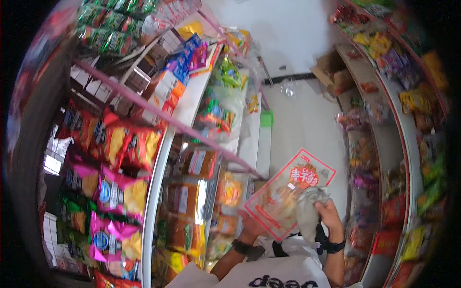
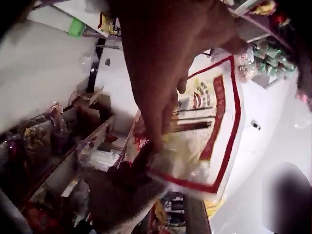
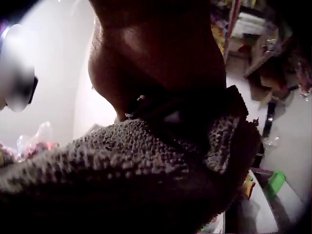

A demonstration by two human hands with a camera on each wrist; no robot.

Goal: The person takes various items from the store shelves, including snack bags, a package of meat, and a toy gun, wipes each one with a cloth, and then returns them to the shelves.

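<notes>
A flat plastic food bag (image 1: pixel 288 194) with a red border and a red printed label is held up in front of the person's chest. My left hand (image 1: pixel 248 225) grips it at its lower left side, partly hidden behind it. From the left wrist, the hand (image 2: pixel 170 58) lies across the bag (image 2: pixel 226 126), with fingers at its edge. My right hand (image 1: pixel 330 216) holds a grey cloth (image 1: pixel 309 211) close against the bag's right side. In the right wrist view the bunched, nubby cloth (image 3: pixel 126 151) fills much of the picture under the dark right hand (image 3: pixel 161 63).
Shelves of bagged chips (image 1: pixel 115 192) stand on the left, with packs of brown snacks (image 1: pixel 187 199) beside them. More stocked shelves (image 1: pixel 362 182) line the right. Between them runs a pale floor (image 1: pixel 307 120), with an opened cardboard box (image 1: pixel 331 72) at the far end.
</notes>
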